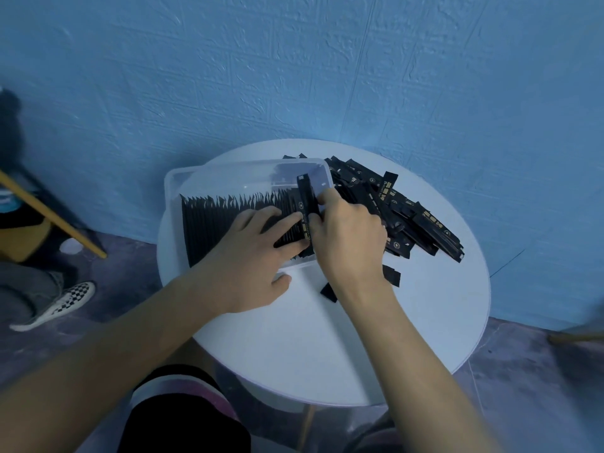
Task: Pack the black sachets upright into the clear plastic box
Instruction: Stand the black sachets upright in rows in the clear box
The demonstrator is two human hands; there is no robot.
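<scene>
The step in hand is the insertion of one more sachet at the end of the packed row. The clear plastic box (170, 194) sits on the round white table (327, 338), and most of its length is filled with a row of upright sachets (222, 220), running from its left wall towards its right wall. The left hand (248, 256) lies over the right part of that row with fingers stretched out, not curled round anything. It appears to press the standing sachets leftward so a gap opens at the box's right end. The right hand (349, 237) pinches a single black sachet (307, 197) between thumb and fingers and holds it on end just inside the box's right wall, its upper end above the row's tops and its lower part down beside the last sachet of the row. The loose pile (408, 217) waits on the table just to the right of the box, and two stray sachets (328, 292) lie off its near right corner. The next move, as I judge it, calls for sliding the pinched sachet straight down into the gap — keeping it vertical so it does not buckle or tip the neighbours. Only then should the left hand ease its pressure.
</scene>
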